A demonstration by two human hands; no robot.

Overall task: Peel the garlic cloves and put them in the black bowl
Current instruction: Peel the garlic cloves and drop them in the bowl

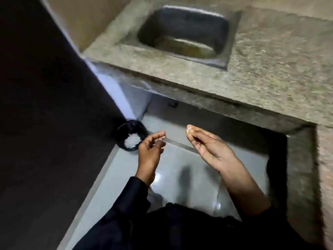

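The person stands over a grey tiled floor (189,177) with both hands held out and apart; the right hand (210,147) pinches a small pale scrap at its fingertips — a garlic clove (189,130) or a bit of its skin, too blurred to say which; the left hand (150,148) hangs loosely curled, something pale near its fingers that I cannot make out. The black bowl (130,137) sits low on the floor by the dark wall, just beyond and to the left of the left hand, white pieces heaped inside; so the left hand is much the nearer, while the right would have to cross over to drop anything in. Nothing lies between hands and bowl. Above, a speckled stone desk (270,69) holds a steel sink (182,35) — well apart from the work.
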